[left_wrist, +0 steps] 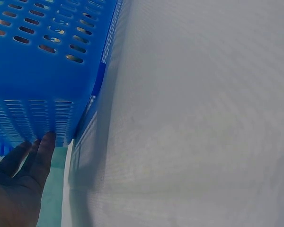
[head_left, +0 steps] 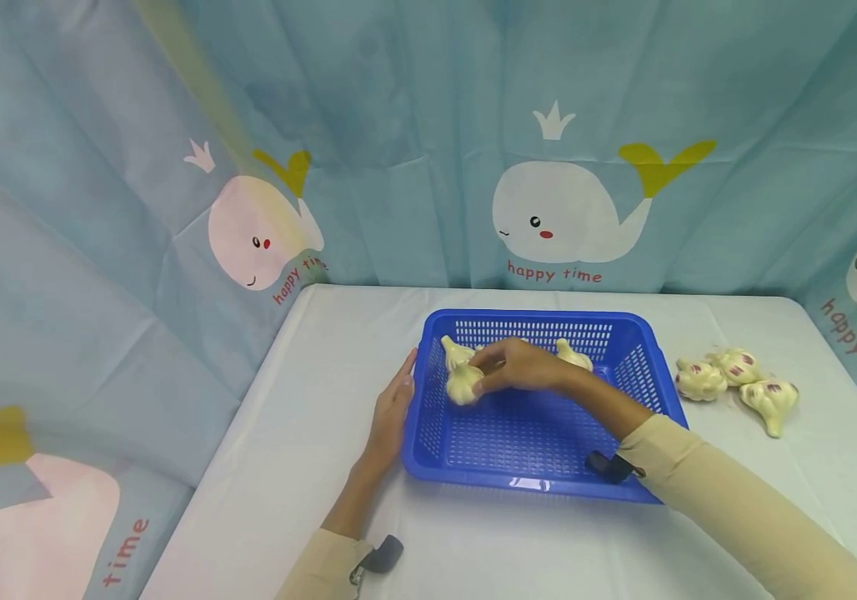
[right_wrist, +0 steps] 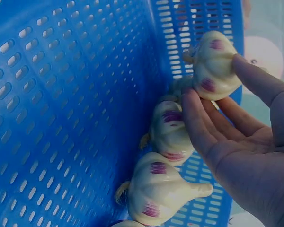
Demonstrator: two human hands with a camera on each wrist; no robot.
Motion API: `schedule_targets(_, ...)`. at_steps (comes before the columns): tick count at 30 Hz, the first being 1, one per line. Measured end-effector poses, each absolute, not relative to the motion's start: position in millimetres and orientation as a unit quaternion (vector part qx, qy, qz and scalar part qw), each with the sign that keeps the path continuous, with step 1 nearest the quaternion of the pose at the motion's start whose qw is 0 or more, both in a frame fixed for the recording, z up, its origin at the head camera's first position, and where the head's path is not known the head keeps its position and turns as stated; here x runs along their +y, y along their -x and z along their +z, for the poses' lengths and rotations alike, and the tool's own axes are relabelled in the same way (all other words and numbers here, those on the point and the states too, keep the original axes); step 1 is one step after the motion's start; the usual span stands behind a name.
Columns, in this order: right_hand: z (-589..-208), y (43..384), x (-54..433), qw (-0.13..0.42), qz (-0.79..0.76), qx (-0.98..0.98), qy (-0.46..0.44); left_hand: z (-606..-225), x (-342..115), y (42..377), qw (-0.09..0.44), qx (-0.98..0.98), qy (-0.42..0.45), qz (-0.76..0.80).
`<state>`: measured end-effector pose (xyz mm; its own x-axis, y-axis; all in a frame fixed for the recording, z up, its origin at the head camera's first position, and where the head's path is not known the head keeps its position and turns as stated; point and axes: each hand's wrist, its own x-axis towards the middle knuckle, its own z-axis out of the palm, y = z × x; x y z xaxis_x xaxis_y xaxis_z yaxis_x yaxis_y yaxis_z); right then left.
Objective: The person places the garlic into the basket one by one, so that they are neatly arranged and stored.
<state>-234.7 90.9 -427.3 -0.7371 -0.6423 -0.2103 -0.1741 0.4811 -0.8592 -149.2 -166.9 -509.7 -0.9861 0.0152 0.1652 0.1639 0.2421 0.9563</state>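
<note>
A garlic bulb [head_left: 464, 385] is pinched between the thumb and fingers of my right hand [head_left: 522, 365], over the left part of a blue plastic basket [head_left: 533, 482]. In the right wrist view that bulb [right_wrist: 217, 66] shows purple patches, and other bulbs [right_wrist: 156, 189] lie in a row along the basket wall. Another bulb [head_left: 573, 357] shows by the back wall in the head view, partly behind my right hand. My left hand [head_left: 389, 417] rests with straight fingers against the basket's left side; in the left wrist view its fingertips touch the slotted wall [left_wrist: 38, 118].
To the right of the basket, three more garlic bulbs [head_left: 738, 367] lie together on the white tablecloth [head_left: 308, 400]. A blue curtain [head_left: 413, 167] with printed whales hangs behind the table and along its sides.
</note>
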Motion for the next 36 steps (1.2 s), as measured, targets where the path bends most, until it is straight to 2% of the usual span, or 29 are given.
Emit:
schedule_targets(16, -431, 232, 81, 0.275, -0.421, 0.819, 0.278, -509, -167, 149, 0.064, -0.777, 0.064, -0.623)
schedule_targets(23, -433, 232, 78, 0.297, -0.424, 0.815, 0.260, -507, -165, 148, 0.062, -0.782, 0.059, -0.618)
schedule_targets(36, -437, 230, 70, 0.294, -0.418, 0.816, 0.270, -507, -166, 148, 0.058, -0.789, 0.049, -0.610)
